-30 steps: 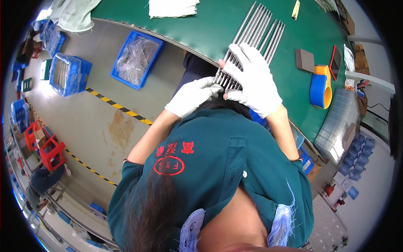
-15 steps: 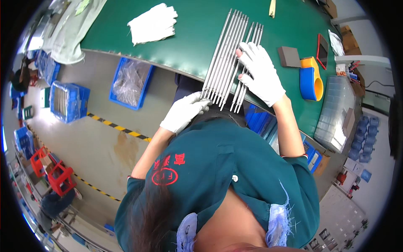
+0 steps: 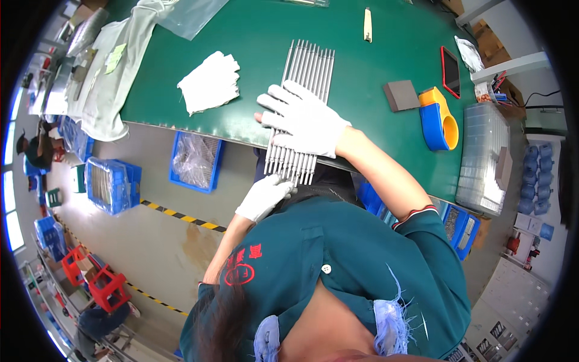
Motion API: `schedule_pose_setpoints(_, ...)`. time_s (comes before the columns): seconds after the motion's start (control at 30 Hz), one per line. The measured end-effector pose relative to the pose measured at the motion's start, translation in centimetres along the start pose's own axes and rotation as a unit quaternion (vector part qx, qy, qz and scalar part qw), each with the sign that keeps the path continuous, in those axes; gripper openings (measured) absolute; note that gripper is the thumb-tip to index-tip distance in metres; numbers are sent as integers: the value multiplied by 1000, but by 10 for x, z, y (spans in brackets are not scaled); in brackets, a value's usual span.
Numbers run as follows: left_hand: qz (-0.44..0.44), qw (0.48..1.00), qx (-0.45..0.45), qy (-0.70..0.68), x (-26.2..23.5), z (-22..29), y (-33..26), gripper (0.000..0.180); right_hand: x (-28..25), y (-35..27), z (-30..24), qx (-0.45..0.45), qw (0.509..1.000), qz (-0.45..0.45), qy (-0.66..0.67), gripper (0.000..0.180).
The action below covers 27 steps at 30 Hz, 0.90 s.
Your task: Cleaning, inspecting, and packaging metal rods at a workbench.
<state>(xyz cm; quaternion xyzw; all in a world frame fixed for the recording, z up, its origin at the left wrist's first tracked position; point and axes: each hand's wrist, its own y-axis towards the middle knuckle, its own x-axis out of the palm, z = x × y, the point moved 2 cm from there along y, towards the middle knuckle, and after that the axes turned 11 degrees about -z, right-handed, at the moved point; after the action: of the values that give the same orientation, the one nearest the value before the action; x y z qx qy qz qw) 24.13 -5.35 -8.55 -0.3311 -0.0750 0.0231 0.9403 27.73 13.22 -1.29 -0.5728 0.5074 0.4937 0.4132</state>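
A row of several slim metal rods (image 3: 315, 75) lies side by side on the green table, with their stepped near ends jutting past its front edge. My right hand (image 3: 307, 123), in a white glove, rests flat across the rods, fingers stretched out to the left and a bare fingertip showing. At the near left ends of the row is my left hand (image 3: 263, 198), also gloved in white. Its fingers are bent together against the rod ends; the palm side is hidden.
Left on the table (image 3: 253, 36) lies a white glove pile (image 3: 209, 83). To the right are a grey-brown block (image 3: 400, 96), a blue-yellow tape dispenser (image 3: 432, 123), a red-edged phone (image 3: 450, 72) and stacked clear trays (image 3: 482, 163). A blue crate (image 3: 196, 161) stands on the floor.
The rods, earlier in two groups, now lie in one tighter row. My right hand has moved left from their right side to lie across them. The whole view has shifted.
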Motion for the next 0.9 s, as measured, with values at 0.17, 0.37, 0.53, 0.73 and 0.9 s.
schedule_pose_setpoints(0.17, 2, 968, 83, -238, -6, 3, 4, 38, -4, -3, 2, 2, 1000, 0, 8, 49)
schedule_pose_setpoints(0.37, -65, 922, -24, -381, 8, 39, 16, 91, -3, -52, 9, 43, 999, -2, 16, 53)
schedule_pose_setpoints(0.53, -196, 903, -54, -379, 33, 56, 20, 87, -1, -86, 12, 63, 982, 105, 144, 50)
schedule_pose_setpoints(0.73, -253, 880, -49, -399, 33, 53, 24, 80, -25, -140, 26, 199, 965, -51, 163, 70)
schedule_pose_setpoints(0.9, -246, 904, 6, -349, 37, 58, 29, 76, -16, -126, 2, 111, 991, -78, 23, 91)
